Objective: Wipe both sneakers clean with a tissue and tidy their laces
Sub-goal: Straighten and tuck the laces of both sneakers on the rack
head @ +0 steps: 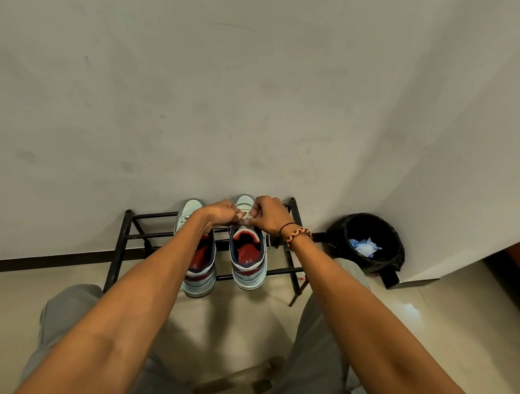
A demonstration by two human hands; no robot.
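Two pale green sneakers with red insoles stand side by side on a black metal shoe rack (pixel 136 236), toes toward the wall. My left arm crosses over the left sneaker (pixel 199 279). Over the right sneaker (pixel 248 267), my left hand (pixel 221 213) and my right hand (pixel 268 214) meet above the tongue. Both hands pinch the white laces (pixel 246 216) between curled fingers. A loose lace end hangs down the right sneaker's outer side. A crumpled blue-white tissue (pixel 365 247) lies inside the bin at the right.
A black bin (pixel 368 232) lined with a bag stands on the floor in the corner, just right of the rack. A grey wall rises right behind the rack. My knees in grey trousers frame the beige tiled floor below the rack.
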